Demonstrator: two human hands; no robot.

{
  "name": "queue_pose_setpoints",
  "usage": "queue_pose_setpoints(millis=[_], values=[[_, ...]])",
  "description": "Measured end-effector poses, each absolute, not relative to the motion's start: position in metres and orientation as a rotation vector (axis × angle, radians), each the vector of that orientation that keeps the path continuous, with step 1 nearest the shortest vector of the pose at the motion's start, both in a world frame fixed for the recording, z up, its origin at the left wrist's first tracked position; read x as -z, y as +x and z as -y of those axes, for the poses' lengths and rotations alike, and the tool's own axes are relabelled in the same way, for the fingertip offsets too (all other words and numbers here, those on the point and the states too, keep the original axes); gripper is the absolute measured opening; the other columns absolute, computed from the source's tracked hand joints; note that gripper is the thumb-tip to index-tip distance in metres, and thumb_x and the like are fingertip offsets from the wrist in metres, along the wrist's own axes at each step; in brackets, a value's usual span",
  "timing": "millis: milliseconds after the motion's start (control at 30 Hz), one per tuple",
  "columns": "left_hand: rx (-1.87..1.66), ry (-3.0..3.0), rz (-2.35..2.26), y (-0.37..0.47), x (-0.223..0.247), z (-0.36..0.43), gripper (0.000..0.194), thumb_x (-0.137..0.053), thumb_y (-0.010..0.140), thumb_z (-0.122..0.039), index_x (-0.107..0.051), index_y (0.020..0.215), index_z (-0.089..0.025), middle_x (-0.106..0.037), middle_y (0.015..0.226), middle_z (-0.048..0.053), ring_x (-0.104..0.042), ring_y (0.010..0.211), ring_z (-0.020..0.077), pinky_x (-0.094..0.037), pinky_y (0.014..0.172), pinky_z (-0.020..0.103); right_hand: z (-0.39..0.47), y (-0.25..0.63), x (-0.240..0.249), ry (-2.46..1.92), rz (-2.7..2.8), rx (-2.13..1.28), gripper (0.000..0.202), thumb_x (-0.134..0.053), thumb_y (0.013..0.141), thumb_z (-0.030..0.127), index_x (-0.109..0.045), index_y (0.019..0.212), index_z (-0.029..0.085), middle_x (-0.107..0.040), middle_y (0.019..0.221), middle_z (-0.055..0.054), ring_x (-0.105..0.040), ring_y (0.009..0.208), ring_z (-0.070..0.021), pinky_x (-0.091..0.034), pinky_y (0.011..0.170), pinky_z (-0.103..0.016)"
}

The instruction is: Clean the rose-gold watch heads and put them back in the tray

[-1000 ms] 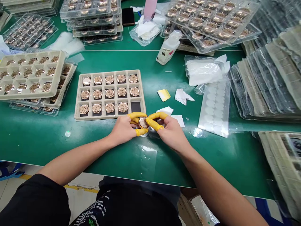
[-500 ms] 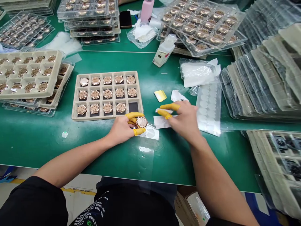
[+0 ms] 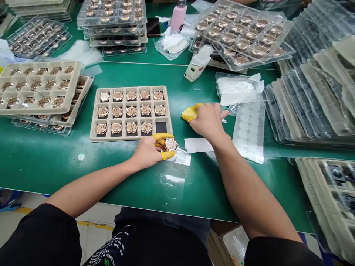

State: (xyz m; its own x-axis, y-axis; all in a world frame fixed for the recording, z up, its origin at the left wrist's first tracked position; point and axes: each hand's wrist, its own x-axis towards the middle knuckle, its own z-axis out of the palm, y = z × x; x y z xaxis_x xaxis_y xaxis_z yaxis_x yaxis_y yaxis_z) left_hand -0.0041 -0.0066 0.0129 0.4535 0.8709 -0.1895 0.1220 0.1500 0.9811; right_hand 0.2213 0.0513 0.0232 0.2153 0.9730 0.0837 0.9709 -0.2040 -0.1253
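My left hand, with yellow finger cots, pinches a rose-gold watch case by its rim, engraved back facing up. Under it lie a clear film and a white strip. My right hand, also in finger cots, has its fingertips closed on a small yellow pad lying on the green table; its fingers partly cover the pad. Left of the hands stands a beige tray of similar watch cases, its front right compartment holding only a dark liner. A white paper strip lies below my right wrist.
Stacked trays of watch cases stand at left, with more at the back and back right. A white bottle, a bag of white wipes and a sheet of round stickers lie beyond. Tray stacks line the right.
My right hand has moved up and away from the white strip onto the yellow pad. The white piece between its fingers no longer shows. My left hand keeps the watch case in place.
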Motion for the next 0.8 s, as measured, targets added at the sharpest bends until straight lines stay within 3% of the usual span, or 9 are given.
queue_pose_setpoints(millis=[167,267,367,800], values=[[-0.707,1.278,-0.961,-0.003,-0.012,0.006,0.057,-0.088,0.064,-0.015,-0.075,0.120,-0.016,-0.079,0.092,0.004,-0.073,0.075,0.0108,-0.064,0.075,0.023,-0.008,0.228,-0.036,-1.500,2.067,-0.079,0.013,-0.058,0.089,0.012,-0.067,0.090,0.021,-0.061,0.082,-0.006,-0.053,0.079,-0.0212,-0.041,0.069,-0.036],[-0.694,1.232,-0.960,-0.002,-0.013,0.006,0.059,-0.088,0.064,-0.015,-0.074,0.121,-0.015,-0.079,0.091,0.005,-0.074,0.075,0.0119,-0.064,0.075,0.024,0.025,0.221,-0.041,-1.086,2.064,-0.087,0.028,-0.054,0.089,0.002,-0.066,0.097,0.026,-0.063,0.086,-0.003,-0.059,0.079,-0.0171,-0.047,0.065,-0.031],[-0.675,1.195,-0.950,-0.003,-0.013,0.006,0.063,-0.089,0.063,-0.016,-0.073,0.124,-0.015,-0.080,0.094,0.006,-0.075,0.076,0.0132,-0.065,0.074,0.025,0.038,0.208,-0.039,-1.012,2.041,-0.081,0.037,-0.050,0.086,-0.004,-0.067,0.098,0.027,-0.066,0.091,-0.003,-0.062,0.083,-0.0169,-0.050,0.067,-0.032],[-0.649,1.285,-0.987,-0.004,-0.014,0.007,0.056,-0.085,0.067,-0.016,-0.074,0.122,-0.014,-0.080,0.091,0.005,-0.076,0.075,0.0153,-0.063,0.070,0.025,0.021,0.184,-0.019,-1.103,2.016,0.039,0.035,-0.046,0.078,-0.008,-0.062,0.083,0.024,-0.062,0.080,-0.004,-0.055,0.077,-0.0181,-0.046,0.064,-0.033]])
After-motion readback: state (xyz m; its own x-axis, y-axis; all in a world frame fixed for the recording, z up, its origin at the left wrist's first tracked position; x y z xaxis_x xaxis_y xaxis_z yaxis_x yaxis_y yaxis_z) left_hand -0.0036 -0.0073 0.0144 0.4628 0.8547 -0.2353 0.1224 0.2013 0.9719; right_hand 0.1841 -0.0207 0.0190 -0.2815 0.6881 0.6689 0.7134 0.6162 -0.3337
